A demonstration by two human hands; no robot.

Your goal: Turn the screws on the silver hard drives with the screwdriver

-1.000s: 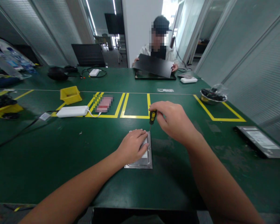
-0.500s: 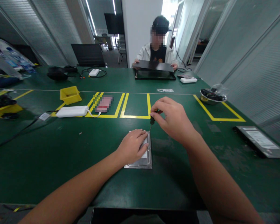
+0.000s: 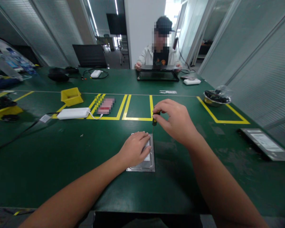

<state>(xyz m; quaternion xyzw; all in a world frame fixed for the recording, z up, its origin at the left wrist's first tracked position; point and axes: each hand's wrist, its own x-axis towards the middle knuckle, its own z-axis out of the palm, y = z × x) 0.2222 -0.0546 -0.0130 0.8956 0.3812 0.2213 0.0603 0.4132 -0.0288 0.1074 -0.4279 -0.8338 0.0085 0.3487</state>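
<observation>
Head view: the left hand lies flat, palm down, on a silver metal drive on the green table, fingers spread over its top and holding nothing. The drive sits flat, its right rail and near edge showing past the hand. The right hand is pinched shut on a small screwdriver, thumb and fingertips wrapped round the black and yellow handle. The tool stands nearly upright, its thin shaft running down from the grip to the drive's far right corner, just past the left fingertips; whether the tip sits in a screw is too small to tell.

Beyond the grip lie yellow tape boxes. Left of it rest a white power bank and, farther off, a yellow bin. Right of it, well apart, stand a metal bowl under a clear bag and a flat dark panel near the table edge. Across the table a person in a light jacket rests both hands on a black panel.
</observation>
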